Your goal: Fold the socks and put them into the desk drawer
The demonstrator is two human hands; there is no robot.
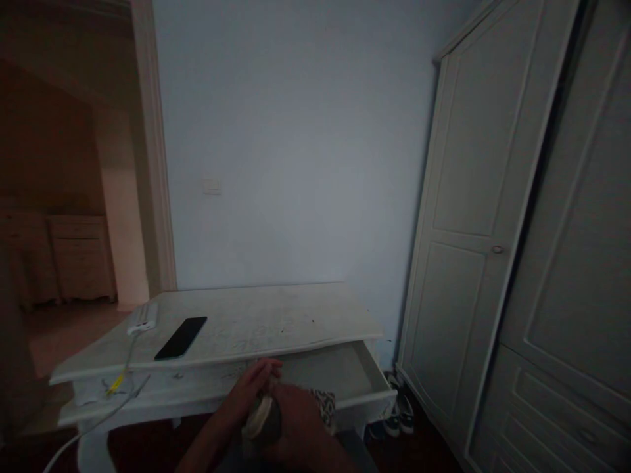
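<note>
Both my hands meet low in the frame in front of a white table (276,322) whose drawer (365,387) is pulled out. My left hand (249,391) curls its fingers round the side of a small pale round object (259,420), perhaps a jar or roll; I cannot make out what it is. My right hand (296,424) covers it from the right, fingers closed over it. A patterned black-and-white item (325,404) lies at the drawer's front edge just behind my right hand.
A black phone (181,337) and a white power strip (144,317) with a trailing cable lie on the table's left. A tall white wardrobe (493,249) fills the right. Shoes (399,414) sit on the floor beside it. A doorway (73,197) opens at left.
</note>
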